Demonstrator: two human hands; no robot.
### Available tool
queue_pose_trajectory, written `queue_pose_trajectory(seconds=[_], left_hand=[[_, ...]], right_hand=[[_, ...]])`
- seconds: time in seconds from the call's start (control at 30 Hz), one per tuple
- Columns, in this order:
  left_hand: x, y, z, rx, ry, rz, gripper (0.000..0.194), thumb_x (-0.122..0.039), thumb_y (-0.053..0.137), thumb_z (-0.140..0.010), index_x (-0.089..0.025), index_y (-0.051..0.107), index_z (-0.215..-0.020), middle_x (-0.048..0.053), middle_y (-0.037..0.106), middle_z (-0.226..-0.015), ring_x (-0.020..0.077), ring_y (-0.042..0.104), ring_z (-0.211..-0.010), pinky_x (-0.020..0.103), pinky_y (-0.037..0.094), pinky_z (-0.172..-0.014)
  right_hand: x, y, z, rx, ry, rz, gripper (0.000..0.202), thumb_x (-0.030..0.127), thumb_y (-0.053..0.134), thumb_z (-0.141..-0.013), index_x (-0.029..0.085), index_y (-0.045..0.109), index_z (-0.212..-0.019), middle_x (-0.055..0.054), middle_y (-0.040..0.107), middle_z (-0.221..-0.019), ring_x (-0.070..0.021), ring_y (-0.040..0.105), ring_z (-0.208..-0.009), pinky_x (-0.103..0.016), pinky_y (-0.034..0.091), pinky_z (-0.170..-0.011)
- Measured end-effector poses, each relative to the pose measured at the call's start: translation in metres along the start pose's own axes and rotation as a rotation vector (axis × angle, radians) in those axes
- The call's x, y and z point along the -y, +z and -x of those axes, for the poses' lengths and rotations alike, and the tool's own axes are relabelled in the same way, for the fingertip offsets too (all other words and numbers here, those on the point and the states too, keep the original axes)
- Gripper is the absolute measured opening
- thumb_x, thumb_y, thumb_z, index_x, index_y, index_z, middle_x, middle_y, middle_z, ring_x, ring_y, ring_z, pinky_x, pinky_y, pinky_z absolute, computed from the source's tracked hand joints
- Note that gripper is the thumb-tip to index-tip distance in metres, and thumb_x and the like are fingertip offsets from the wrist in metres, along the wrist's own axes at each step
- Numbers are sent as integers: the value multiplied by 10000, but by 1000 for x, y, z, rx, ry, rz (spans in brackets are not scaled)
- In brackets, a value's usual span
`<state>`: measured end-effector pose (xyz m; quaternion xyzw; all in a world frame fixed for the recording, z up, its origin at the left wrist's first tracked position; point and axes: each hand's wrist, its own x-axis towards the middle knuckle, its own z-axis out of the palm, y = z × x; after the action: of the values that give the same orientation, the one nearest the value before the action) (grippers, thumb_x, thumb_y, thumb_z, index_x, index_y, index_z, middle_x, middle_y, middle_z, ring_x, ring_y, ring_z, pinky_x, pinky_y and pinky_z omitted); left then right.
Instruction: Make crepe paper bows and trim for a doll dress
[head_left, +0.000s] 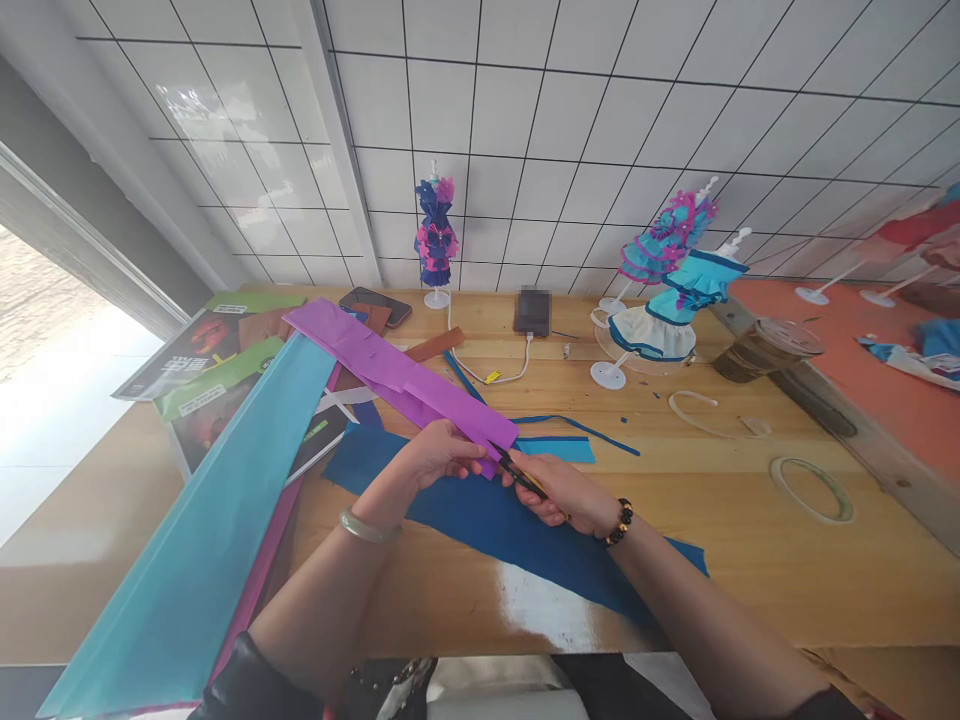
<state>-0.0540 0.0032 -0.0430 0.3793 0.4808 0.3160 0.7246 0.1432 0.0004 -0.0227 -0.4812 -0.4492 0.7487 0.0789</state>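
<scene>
My left hand [442, 455] pinches the edge of a folded purple sheet [405, 375] near its right end. In my right hand [559, 490] is a pair of dark-handled scissors [523, 474], whose blades meet the purple sheet close to that end. Whether the blades are parted is hard to make out. Under both hands lies a dark blue sheet [510, 525], partly covered by my arms. A long light blue sheet [240, 480] runs down over the table's front edge at the left, with pink material beneath it.
Small dress forms in paper-like outfits [436, 235] stand along the tiled wall. Green-topped leaflets [217, 390], a phone [379, 305], a cabled dark box [532, 312], a brown cup [765, 350] and a tape roll [812, 490] lie about the wooden table [705, 480]. Blue strips are scattered behind my hands.
</scene>
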Motion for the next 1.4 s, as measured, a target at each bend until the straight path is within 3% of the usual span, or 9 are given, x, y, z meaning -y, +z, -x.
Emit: queue_pose_trajectory(seconds=[0.77, 1.4], left_hand=[[-2, 2, 2, -26, 1, 3, 282, -270, 746, -595, -98, 666, -805, 64, 645, -679, 91, 563, -551, 161, 376, -428], [0, -1, 1, 43, 50, -22, 239, -275, 711, -641, -105, 678, -806, 67, 643, -703, 73, 540, -541, 148, 371, -419]], right_hand=[[-2, 0, -1, -20, -53, 42, 414, 575, 402, -809, 172, 492, -782, 90, 350, -463, -12, 193, -316, -116, 159, -290], [3, 5, -14, -15, -50, 14, 423, 579, 409, -807, 166, 494, -786, 88, 365, -467, 0, 188, -311, -111, 157, -294]])
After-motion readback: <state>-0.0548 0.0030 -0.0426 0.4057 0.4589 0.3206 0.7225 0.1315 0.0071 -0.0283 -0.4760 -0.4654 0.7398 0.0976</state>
